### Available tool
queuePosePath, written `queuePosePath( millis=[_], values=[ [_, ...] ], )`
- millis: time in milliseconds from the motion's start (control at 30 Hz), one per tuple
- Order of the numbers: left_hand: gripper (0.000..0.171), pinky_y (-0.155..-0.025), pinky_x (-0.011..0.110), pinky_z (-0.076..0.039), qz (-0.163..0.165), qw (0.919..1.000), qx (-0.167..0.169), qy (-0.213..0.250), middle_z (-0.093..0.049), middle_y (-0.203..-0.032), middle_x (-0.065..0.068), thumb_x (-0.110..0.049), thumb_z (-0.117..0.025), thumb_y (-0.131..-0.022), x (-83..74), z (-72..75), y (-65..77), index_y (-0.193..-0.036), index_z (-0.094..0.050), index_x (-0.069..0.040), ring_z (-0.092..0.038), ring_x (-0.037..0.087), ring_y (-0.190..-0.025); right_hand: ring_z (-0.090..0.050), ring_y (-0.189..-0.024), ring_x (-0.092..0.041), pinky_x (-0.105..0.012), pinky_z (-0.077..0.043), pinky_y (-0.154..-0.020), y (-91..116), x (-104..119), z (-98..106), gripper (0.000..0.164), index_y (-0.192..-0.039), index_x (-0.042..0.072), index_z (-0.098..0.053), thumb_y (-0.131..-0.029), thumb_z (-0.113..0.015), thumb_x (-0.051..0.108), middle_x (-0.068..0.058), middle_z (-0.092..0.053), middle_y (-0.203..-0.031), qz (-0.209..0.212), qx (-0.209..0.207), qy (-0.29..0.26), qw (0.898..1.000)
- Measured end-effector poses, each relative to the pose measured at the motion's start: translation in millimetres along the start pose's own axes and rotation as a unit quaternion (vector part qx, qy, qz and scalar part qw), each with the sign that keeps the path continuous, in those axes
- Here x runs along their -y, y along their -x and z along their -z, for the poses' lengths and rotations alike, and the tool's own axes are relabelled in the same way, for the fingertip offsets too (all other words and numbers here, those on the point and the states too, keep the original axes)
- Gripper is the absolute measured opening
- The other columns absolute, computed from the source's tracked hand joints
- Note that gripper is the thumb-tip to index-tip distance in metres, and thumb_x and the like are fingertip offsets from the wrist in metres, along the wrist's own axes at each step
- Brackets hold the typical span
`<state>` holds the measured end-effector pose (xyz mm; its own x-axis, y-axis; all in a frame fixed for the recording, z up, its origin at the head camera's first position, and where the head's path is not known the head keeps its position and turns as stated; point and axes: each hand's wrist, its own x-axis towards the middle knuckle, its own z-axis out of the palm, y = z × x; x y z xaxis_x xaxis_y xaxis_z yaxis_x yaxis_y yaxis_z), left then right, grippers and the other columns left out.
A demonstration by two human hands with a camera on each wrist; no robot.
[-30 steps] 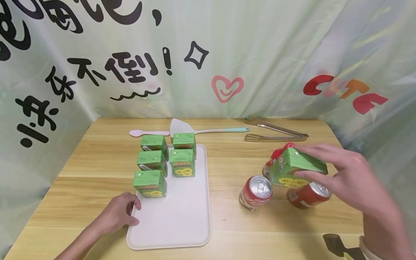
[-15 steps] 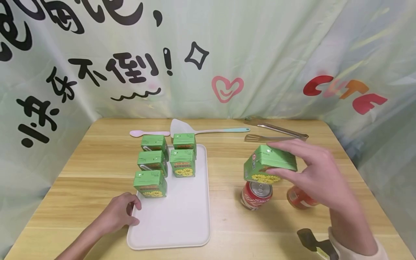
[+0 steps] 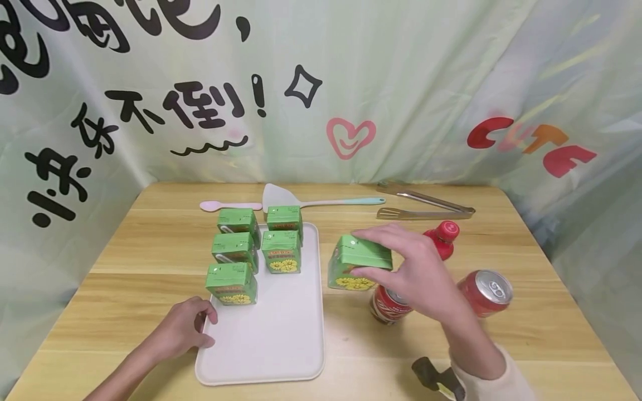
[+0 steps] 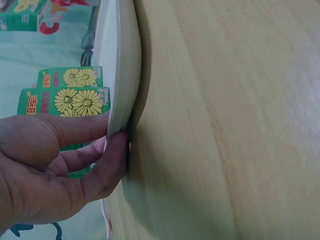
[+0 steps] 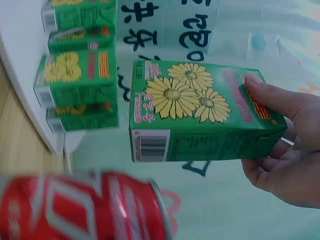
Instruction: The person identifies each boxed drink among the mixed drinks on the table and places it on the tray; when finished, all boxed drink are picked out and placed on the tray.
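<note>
My right hand (image 3: 418,270) grips a green drink carton (image 5: 200,105) by its top end, thumb on one side and fingers on the other. In the head view that carton (image 3: 358,262) is held up between the tray and the red cans, overlapping the nearer can (image 3: 388,306). Yellow flowers and a barcode show on it in the right wrist view. My left hand (image 3: 183,328) pinches the left rim of the white tray (image 4: 127,65), thumb on the inside and fingers outside and under. Several matching cartons (image 3: 282,253) stand on the tray in two columns.
A second red can (image 3: 486,292) and a red-capped bottle (image 3: 444,236) stand to the right, partly behind my right arm. Along the back lie a pink utensil (image 3: 228,205), a spatula (image 3: 321,201) and metal tongs (image 3: 426,213). A printed curtain (image 3: 401,83) encloses the table.
My right hand has carried the carton leftward from above the cans and bottle toward the tray's right side. The bottle and the right can are uncovered. My left hand and the tray have stayed put.
</note>
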<state>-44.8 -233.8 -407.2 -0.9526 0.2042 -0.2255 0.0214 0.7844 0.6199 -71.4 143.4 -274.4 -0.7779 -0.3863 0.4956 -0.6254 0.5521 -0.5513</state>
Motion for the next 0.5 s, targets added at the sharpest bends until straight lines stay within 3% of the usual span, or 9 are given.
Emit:
queuePosePath(
  millis=[133, 500],
  values=[
    [0.035, -0.048, 0.023, -0.037, 0.002, 1.0000, -0.001, 0.004, -0.043, -0.069, 0.002, 0.000, -0.078, -0.051, 0.6, -0.5, 0.6, -0.076, -0.055, -0.009, -0.042, 0.013, -0.059, -0.054, -0.091, -0.006, -0.025, -0.045, -0.071, -3, 3, -19, 0.049, -0.106, 0.017, -0.064, -0.060, -0.079, 0.026, 0.007, -0.062, -0.101, -0.019, 0.008, -0.006, 1.000],
    [0.035, -0.048, 0.023, -0.037, 0.002, 0.9999, 0.002, 0.011, -0.043, -0.069, 0.003, -0.001, -0.079, -0.051, 1.4, -0.8, 0.2, -0.076, -0.055, -0.009, -0.042, 0.013, -0.058, -0.053, -0.090, -0.006, -0.021, -0.045, -0.070, -6, 5, -82, 0.048, -0.106, 0.015, -0.064, -0.060, -0.079, 0.021, 0.004, -0.062, -0.100, -0.064, 0.032, -0.031, 0.997]
  ],
)
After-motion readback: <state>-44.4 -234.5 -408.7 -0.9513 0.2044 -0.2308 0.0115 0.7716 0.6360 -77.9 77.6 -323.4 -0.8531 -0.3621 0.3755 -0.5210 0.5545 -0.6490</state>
